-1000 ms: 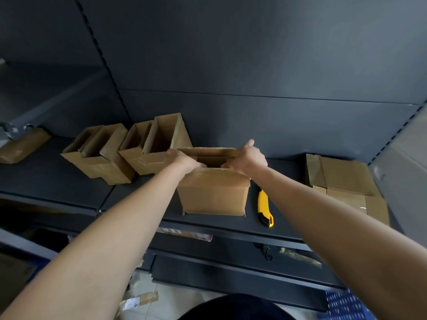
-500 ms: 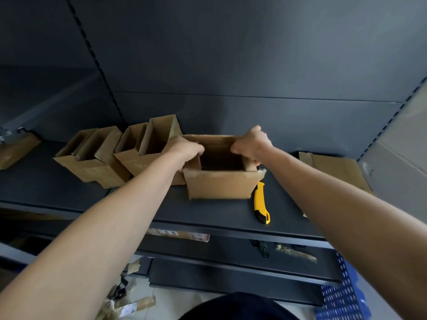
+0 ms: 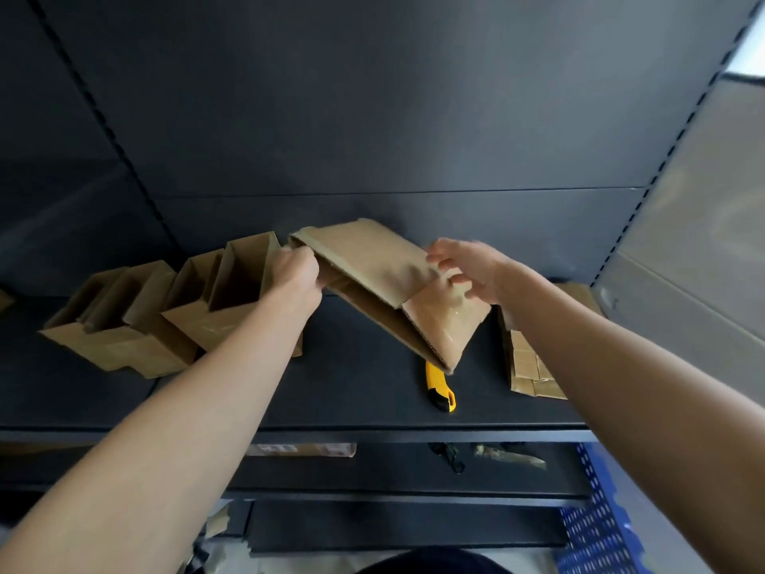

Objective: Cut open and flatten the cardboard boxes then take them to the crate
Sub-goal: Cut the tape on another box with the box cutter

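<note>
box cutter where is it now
Head view, right of centre: the box cutter lies on the shelf, by the held box's low corner, left of the flattened cardboard.

Both bare arms stretch forward. The left hand grips the upper edge of a cardboard box, fingers curled round it. The right hand, slightly blurred, lays loosely spread fingers against it.

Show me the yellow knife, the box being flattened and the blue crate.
yellow knife (image 3: 438, 381), head view, middle of its handle.
box being flattened (image 3: 368, 258), head view, its upper panel.
blue crate (image 3: 596, 532), head view, its perforated wall.
</note>
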The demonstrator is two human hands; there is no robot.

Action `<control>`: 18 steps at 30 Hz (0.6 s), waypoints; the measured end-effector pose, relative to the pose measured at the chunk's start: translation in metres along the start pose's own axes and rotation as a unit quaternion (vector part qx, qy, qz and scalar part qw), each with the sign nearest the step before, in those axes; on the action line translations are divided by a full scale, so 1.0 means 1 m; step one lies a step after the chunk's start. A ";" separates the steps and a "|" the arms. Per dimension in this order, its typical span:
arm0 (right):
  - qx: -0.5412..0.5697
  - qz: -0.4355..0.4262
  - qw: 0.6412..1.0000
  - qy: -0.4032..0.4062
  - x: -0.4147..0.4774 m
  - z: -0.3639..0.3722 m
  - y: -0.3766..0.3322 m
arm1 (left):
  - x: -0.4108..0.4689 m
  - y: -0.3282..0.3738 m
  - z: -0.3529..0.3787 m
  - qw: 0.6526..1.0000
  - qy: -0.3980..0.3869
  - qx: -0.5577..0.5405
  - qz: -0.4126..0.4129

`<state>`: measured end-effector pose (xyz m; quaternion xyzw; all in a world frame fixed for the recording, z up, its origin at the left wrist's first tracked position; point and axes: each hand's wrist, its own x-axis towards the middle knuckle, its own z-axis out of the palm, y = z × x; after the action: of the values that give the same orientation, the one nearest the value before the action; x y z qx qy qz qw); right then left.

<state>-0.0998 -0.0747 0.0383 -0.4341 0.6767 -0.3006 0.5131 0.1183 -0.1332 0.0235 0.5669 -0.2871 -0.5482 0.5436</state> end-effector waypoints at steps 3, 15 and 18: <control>-0.044 0.037 0.993 0.100 0.003 -0.018 0.019 | -0.010 -0.003 0.012 0.998 -0.035 -0.031 -0.031; 0.096 0.111 0.962 0.232 -0.026 -0.088 0.089 | -0.036 -0.051 0.081 0.967 -0.189 0.107 -0.132; 0.081 0.116 0.945 0.296 -0.028 -0.103 0.104 | -0.047 -0.075 0.095 0.906 -0.297 0.267 -0.139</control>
<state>-0.2242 -0.0073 -0.0078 -0.2011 0.8174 -0.4073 0.3544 -0.0022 -0.1003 -0.0138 0.5362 -0.4893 -0.6640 0.1795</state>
